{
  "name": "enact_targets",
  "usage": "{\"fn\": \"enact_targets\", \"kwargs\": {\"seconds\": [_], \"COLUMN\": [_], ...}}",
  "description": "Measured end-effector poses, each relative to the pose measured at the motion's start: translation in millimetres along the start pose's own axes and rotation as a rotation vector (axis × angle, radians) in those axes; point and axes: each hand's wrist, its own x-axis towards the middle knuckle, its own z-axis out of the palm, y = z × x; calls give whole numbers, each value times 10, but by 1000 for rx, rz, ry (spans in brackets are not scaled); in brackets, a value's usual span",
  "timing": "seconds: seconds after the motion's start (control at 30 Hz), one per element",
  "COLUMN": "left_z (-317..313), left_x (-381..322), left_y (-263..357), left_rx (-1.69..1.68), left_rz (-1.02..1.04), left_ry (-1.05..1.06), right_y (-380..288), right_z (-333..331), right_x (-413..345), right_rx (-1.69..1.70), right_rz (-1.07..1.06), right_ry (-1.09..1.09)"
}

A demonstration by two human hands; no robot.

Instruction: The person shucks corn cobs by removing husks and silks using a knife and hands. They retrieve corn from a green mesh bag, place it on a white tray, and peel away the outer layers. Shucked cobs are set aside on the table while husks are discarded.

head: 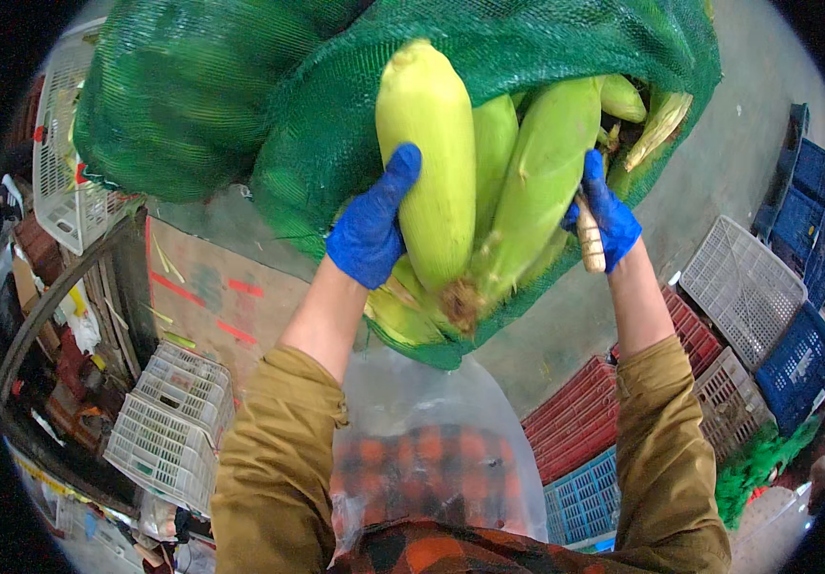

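My left hand, in a blue glove, grips a pale green ear of corn in its husk, with brown silk at the end nearest me. Beside it a darker green husked ear lies in the mouth of a green mesh sack, among several other ears. My right hand, gloved in blue too, is closed round a short ridged wooden handle at that ear's right side. Whatever the handle belongs to is hidden. My right fingers are partly hidden behind the handle.
Another full green mesh sack lies at the upper left. White plastic crates stand at the lower left, near a cardboard sheet on the floor. Red crates, a blue crate and a grey crate are at the right.
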Motion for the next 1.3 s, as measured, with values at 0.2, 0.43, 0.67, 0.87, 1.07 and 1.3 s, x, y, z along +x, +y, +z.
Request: {"fn": "enact_targets", "kwargs": {"seconds": [0.2,0.43,0.67,0.87,1.07,1.3], "left_z": [-622,-1389,-2089,-2197,-2091,-1760], "left_x": [-1181,-2912,-4734,-6662,-8653,-9086], "left_y": [-291,-711,-314,328,608,778], "left_rx": [-47,-118,-141,-190,-210,-216], "left_rz": [-194,-225,29,383,654,970], "left_ry": [-117,-281,-365,-337,-261,-150], "right_y": [670,1745,2087,1736,1445,901], "right_z": [322,970,2326,3816,5270,6153], "right_x": [-934,-2225,-3220,-4229,-5418,-5517], "right_rx": [154,196,92,-96,-193,-277], "right_rz": [19,-46,-77,-71,-71,-96], "right_ry": [88,192,9,-260,-529,-795]}}
